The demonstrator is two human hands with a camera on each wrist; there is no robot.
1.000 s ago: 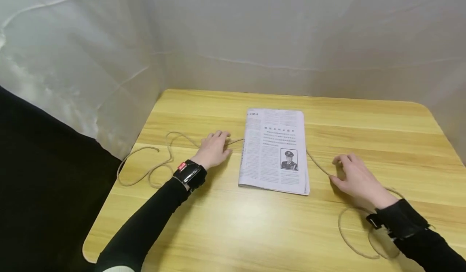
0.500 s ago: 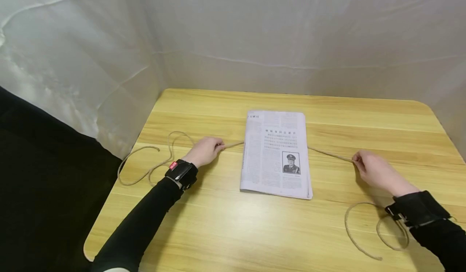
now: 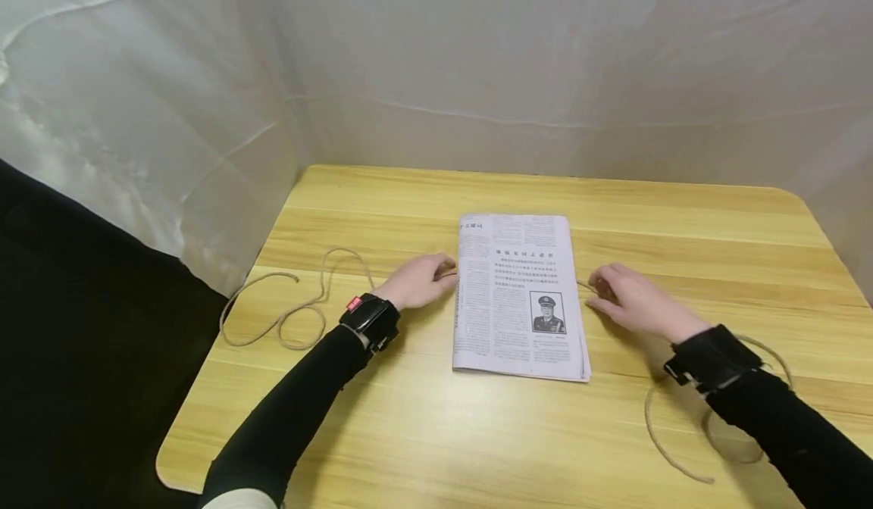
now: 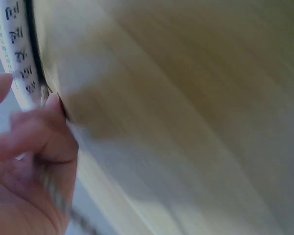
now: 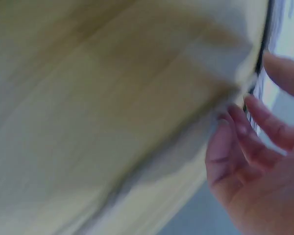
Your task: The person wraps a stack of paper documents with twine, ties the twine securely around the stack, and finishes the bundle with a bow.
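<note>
Newspaper (image 3: pixel 518 293) lies flat in the middle of the table (image 3: pixel 423 433), its long axis running near to far, the headline end at the far side and the printed portrait toward the near right corner. It sits slightly skewed, the near end shifted a little right. A cord (image 3: pixel 300 308) passes under it crosswise, left to right: loose loops lie on the table well to the left, and another loop lies at the near right, partly under the right sleeve.

The left hand (image 3: pixel 419 280) rests at the paper's left edge, its fingers curled narrowly round the cord right where it goes under the paper; the left wrist view, though blurred, shows fingertips (image 4: pixel 54 105) against the paper's edge. The right hand (image 3: pixel 630 301) sits just beside the right edge, fingers bent and close together, pinching the cord at the point where it comes out. The right wrist view is too blurred to confirm more than fingertips (image 5: pixel 230 122) near the paper's edge.
</note>
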